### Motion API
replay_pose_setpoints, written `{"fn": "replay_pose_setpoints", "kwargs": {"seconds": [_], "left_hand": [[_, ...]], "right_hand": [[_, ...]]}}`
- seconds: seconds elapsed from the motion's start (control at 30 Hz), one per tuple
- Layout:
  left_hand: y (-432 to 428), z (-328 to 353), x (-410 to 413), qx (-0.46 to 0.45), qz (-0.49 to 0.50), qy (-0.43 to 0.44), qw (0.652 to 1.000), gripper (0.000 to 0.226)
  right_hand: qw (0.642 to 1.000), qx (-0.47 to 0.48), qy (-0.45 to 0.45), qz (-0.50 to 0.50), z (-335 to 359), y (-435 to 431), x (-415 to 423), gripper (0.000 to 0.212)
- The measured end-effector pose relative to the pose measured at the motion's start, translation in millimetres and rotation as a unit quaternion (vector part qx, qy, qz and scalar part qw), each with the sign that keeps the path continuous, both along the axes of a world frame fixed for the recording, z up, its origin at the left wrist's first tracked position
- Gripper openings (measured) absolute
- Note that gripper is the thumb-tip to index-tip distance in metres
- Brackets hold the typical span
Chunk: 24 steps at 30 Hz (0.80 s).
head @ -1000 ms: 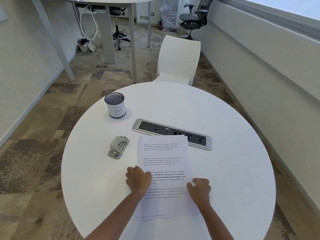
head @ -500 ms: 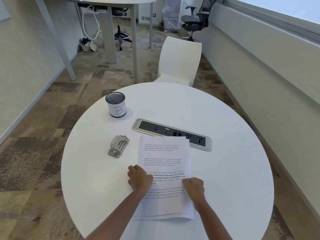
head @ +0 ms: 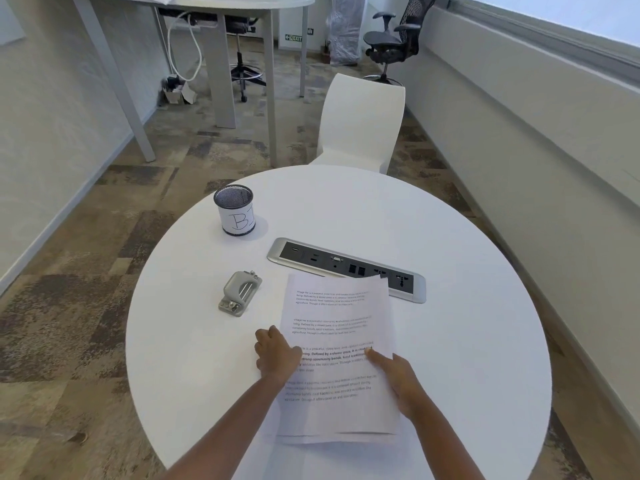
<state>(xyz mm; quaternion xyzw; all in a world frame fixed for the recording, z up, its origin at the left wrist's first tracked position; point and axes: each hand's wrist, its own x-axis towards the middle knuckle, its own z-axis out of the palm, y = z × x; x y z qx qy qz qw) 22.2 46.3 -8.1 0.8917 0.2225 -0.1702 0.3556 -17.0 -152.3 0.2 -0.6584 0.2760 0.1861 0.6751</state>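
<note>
Both forearms enter from 6 o'clock, left hand [head: 277, 355] knuckles-up with fingers curled, right hand [head: 400, 377] palm-down with index finger [head: 376, 357] straight toward 11 o'clock, remaining fingers out of sight.

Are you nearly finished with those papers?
Not nearly. Done: the stack of white printed paper sheets lies gathered on the round white table. In hand: the left hand grips its left edge, the right hand rests on its right edge. Left: probably punching; the grey metal hole punch sits untouched beside it.
</note>
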Motion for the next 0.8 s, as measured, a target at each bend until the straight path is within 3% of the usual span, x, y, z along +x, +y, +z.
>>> {"fn": "replay_pose_setpoints", "kwargs": {"seconds": [0.1,0.13,0.23,0.33,0.43,0.5,0.53,0.63,0.73,0.8], "left_hand": [[3,-2,-2,-0.002,-0.011,-0.011,1.000,0.050],[5,-3,-3,-0.002,-0.016,-0.015,1.000,0.050],[7,-6,-4,-0.003,-0.020,-0.032,0.999,0.049],[8,-7,-1,-0.027,-0.006,-0.058,0.998,0.040],[8,-5,7,-0.106,0.010,-0.060,0.993,0.037],[8,3,14,-0.175,0.012,-0.077,0.982,0.019],[8,8,18,-0.200,0.008,-0.100,0.975,0.011],[8,28,33,-0.234,-0.001,-0.205,0.950,0.014],[9,54,47,-0.291,0.002,-0.306,0.906,0.008],[10,69,55,-0.324,-0.006,-0.356,0.876,0.012]], "right_hand": [[0.969,-0.240,-0.015,0.063,-3,-7,-1,0.015],[0.959,-0.276,-0.015,0.069,-4,-10,-3,0.015],[0.967,-0.252,-0.025,0.044,-6,-15,-5,0.018],[0.988,-0.149,-0.030,-0.020,-5,-15,-9,0.021],[0.993,-0.094,-0.043,-0.063,-4,-13,-11,0.026],[0.988,-0.100,-0.072,-0.094,0,-12,-9,0.024],[0.983,-0.104,-0.100,-0.111,4,-13,-7,0.021],[0.963,-0.115,-0.197,-0.143,19,-14,2,0.017],[0.940,-0.121,-0.275,-0.163,35,-18,13,0.006],[0.926,-0.140,-0.314,-0.160,45,-19,19,0.017]]}}
